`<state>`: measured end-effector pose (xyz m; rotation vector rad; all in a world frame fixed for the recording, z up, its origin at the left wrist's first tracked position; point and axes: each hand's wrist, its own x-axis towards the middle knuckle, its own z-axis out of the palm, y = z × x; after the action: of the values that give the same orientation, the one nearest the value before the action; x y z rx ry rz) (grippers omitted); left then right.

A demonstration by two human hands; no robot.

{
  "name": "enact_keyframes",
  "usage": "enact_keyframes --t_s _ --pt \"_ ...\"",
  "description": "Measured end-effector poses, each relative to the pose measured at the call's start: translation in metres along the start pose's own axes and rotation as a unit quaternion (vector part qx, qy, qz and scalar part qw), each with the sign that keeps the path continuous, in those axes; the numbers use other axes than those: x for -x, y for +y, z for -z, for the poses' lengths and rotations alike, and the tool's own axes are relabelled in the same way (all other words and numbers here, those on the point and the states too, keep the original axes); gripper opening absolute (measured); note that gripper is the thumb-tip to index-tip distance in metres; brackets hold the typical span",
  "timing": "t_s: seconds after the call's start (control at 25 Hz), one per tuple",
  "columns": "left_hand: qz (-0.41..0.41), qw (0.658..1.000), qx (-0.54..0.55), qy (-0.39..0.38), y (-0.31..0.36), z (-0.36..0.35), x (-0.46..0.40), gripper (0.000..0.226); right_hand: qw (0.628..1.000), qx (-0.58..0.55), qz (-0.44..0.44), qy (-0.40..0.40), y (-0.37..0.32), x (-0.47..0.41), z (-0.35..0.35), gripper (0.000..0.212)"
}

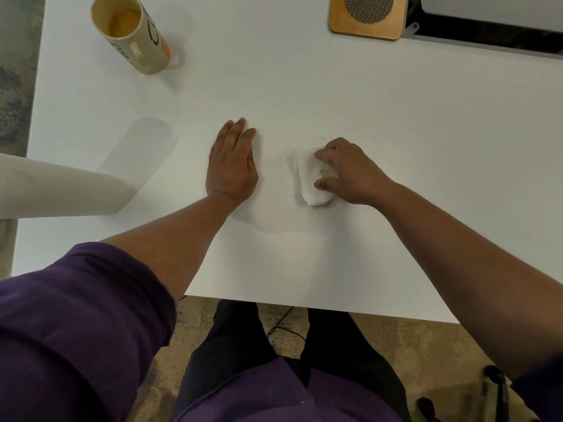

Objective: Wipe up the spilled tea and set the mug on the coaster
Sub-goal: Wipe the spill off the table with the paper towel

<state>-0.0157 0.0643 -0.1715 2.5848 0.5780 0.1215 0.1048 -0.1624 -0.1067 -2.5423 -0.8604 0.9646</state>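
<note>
While right hand (350, 172) presses stained tissue (310, 181), mug (134, 35) upright, tea residue inside

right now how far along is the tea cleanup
Done: no tea shows on the table. In hand: the right hand presses a stained paper towel down; the left hand lies flat. Left: the mug stands far from the coaster.

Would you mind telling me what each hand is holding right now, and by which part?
The right hand presses a crumpled paper towel to the table, fingers gripping its right side. The left hand lies flat, holding nothing.
</note>
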Motion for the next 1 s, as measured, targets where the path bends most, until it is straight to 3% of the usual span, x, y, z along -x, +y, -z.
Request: enact_keyframes --t_s 0.16,0.36,0.48,0.56,0.64,0.72,0.84,1.0 --pt "0.004 1.0 0.002 0.0 0.0 -0.001 0.0 0.042 0.99 0.133 0.029 0.022 0.001 0.009 -0.011 0.062" --pt "0.003 1.0 -0.001 -0.001 0.0 -0.001 0.0 0.042 0.993 0.1 0.023 0.053 -0.013 0.019 -0.028 0.03" --pt "0.002 1.0 0.0 -0.002 0.0 -0.001 0.0 0.042 1.0 0.004 0.019 0.024 -0.029 0.027 -0.036 0.009" --pt "0.003 1.0 -0.002 -0.003 0.0 -0.001 0.0 0.042 0.996 -0.091 -0.016 0.004 -0.038 0.028 -0.033 0.013" --pt "0.002 1.0 -0.003 -0.003 -0.001 -0.001 0.0 0.042 0.983 -0.163 -0.064 0.057 -0.039 0.02 -0.024 0.009" --pt "0.001 1.0 -0.002 -0.002 -0.001 -0.001 0.0 0.043 0.961 -0.231 -0.103 0.11 -0.034 0.01 -0.008 0.015" --pt "0.003 1.0 -0.004 -0.003 -0.001 -0.001 0.0 0.043 0.922 -0.348 -0.134 0.107 -0.026 -0.001 0.013 0.031" --pt "0.005 1.0 -0.004 -0.004 0.0 0.0 0.0 0.042 0.907 -0.374 -0.138 0.136 -0.02 -0.005 0.019 0.035"
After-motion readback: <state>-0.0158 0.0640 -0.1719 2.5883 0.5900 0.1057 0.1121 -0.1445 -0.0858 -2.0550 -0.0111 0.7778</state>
